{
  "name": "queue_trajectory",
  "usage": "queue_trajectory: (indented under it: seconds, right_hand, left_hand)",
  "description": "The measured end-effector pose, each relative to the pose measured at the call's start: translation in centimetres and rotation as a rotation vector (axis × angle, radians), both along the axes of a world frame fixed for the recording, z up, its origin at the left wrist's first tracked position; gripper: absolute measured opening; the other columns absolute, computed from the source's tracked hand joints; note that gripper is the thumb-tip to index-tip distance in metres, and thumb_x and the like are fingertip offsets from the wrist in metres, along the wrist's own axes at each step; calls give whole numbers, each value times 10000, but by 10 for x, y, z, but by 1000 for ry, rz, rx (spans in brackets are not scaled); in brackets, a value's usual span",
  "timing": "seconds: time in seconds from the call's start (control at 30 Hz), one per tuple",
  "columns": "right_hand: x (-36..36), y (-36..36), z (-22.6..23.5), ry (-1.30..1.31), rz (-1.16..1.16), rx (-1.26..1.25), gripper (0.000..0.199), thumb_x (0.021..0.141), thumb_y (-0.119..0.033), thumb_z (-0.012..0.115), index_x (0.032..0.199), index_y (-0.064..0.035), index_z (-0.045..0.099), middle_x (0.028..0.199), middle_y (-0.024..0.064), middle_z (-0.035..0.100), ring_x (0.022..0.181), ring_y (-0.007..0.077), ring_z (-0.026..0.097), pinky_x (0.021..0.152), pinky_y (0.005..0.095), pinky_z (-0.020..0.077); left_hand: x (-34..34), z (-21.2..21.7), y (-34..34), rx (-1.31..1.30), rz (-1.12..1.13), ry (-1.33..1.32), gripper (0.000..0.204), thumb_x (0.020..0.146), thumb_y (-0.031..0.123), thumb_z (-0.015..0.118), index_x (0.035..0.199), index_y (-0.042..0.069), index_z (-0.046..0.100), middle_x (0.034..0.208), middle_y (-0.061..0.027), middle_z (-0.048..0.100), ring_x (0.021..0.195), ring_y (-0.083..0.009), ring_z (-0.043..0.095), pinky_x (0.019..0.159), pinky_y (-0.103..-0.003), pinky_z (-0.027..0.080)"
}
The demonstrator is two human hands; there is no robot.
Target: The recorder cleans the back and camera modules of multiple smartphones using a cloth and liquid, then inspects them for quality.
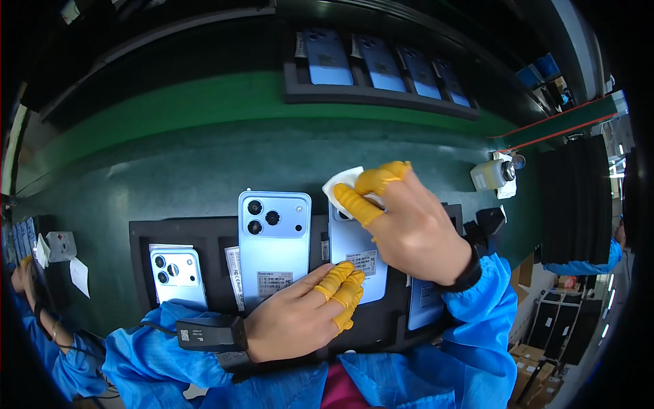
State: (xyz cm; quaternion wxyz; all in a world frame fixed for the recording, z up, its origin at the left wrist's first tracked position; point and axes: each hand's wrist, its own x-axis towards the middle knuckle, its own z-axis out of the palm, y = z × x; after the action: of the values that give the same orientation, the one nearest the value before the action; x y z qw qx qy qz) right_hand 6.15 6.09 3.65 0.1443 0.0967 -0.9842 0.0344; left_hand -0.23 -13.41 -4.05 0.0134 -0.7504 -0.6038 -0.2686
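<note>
My right hand point(415, 232), in yellow finger cots, pinches a white wiping cloth point(343, 183) against the camera end of a light-blue smartphone point(373, 281). Its camera area is mostly hidden by that hand. My left hand point(303, 310), also in yellow finger cots, has its fingers curled together and pressed on the same phone's lower left side, beside a printed label. Just left, another blue smartphone point(276, 247) lies back up, its cameras showing. A third phone point(178, 275) sits at the left of the dark foam tray point(218, 228); a fourth point(424, 307) is partly under my right forearm.
At the back another foam tray point(381, 97) holds several blue phones. A bottle of yellowish liquid point(492, 174) stands at the right on the green bench point(177, 163). At far left are a white container point(62, 246) and a co-worker's sleeve point(75, 371). Black foam sheets point(575, 198) stand right.
</note>
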Motion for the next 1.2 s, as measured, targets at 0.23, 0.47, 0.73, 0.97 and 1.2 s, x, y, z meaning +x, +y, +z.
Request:
queue_trajectory:
  seconds: [0.23, 0.47, 0.73, 0.97, 1.2]
  right_hand:
    - [24, 2, -3, -30, -78, 13, 456, 545, 88, 615, 992, 51, 699, 900, 168, 573, 791, 318, 559, 691, 365, 505]
    - [28, -5, 6, -48, -89, -19, 316, 620, 37, 629, 929, 79, 680, 902, 175, 579, 796, 314, 557, 685, 353, 509]
    - [39, 3, -5, -55, -42, -49, 308, 607, 43, 628, 909, 74, 683, 856, 163, 565, 755, 302, 550, 678, 344, 510]
    - [34, -2, -2, 18, -36, -52, 273, 585, 29, 638, 849, 77, 687, 792, 145, 529, 731, 302, 539, 659, 346, 511]
    - [52, 5, 12, -132, 37, -271, 280, 477, 74, 623, 751, 71, 678, 828, 169, 551, 735, 317, 545, 671, 369, 510]
  left_hand:
    - [1, -1, -1, 32, 31, 8, 344, 799, 242, 642, 1085, 56, 684, 1146, -77, 637, 1159, -222, 559, 1072, -359, 394]
    - [0, -3, -3, -29, 0, 8, 341, 798, 247, 656, 1084, 65, 691, 1155, -73, 637, 1165, -219, 553, 1072, -357, 393]
    - [3, -4, 2, 12, 24, 6, 339, 796, 257, 660, 1079, 74, 695, 1152, -62, 638, 1166, -213, 551, 1070, -357, 394]
    - [4, -4, 1, -37, 7, -1, 324, 781, 251, 672, 1054, 78, 701, 1124, -56, 641, 1153, -207, 555, 1062, -358, 406]
    - [3, -4, 1, -17, 7, -4, 318, 776, 245, 680, 1044, 74, 703, 1126, -61, 638, 1141, -209, 565, 1054, -362, 415]
